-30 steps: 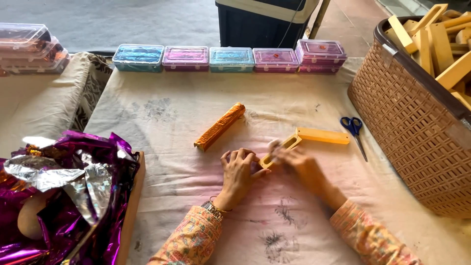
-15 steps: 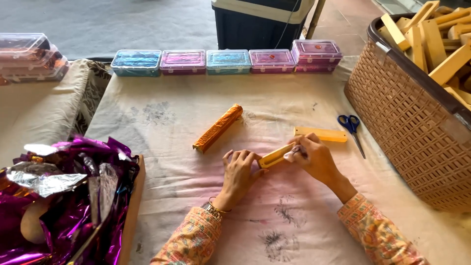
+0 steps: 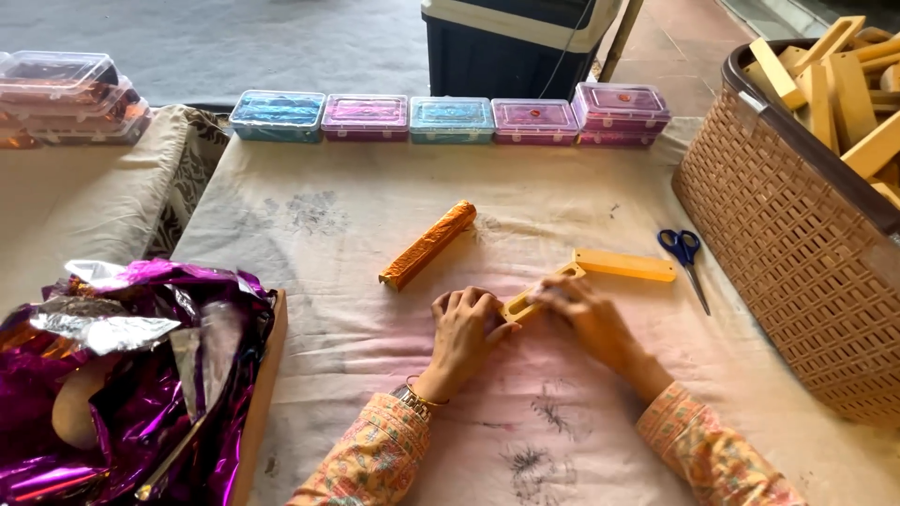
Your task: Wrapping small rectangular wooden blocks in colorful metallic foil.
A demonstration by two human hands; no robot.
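On the cloth-covered table, my left hand (image 3: 466,330) and my right hand (image 3: 583,314) both grip a yellow slotted wooden piece (image 3: 527,300) that lies between them. Its far end points up and to the right. A flat yellow wooden bar (image 3: 625,265) rests just beyond my right hand. A long bar wrapped in orange foil (image 3: 427,244) sits above my left hand, apart from it. Blue-handled scissors (image 3: 684,255) lie to the right of the yellow bar.
A woven brown basket (image 3: 787,234) full of yellow wooden pieces stands at the right. A heap of purple and silver foil (image 3: 122,375) fills the left front. Several coloured plastic boxes (image 3: 450,119) line the far edge. More boxes (image 3: 66,94) are stacked far left.
The slotted piece was lifted slightly between my hands, then lowered again toward the cloth. My right hand slid along it. The view shifted a little.
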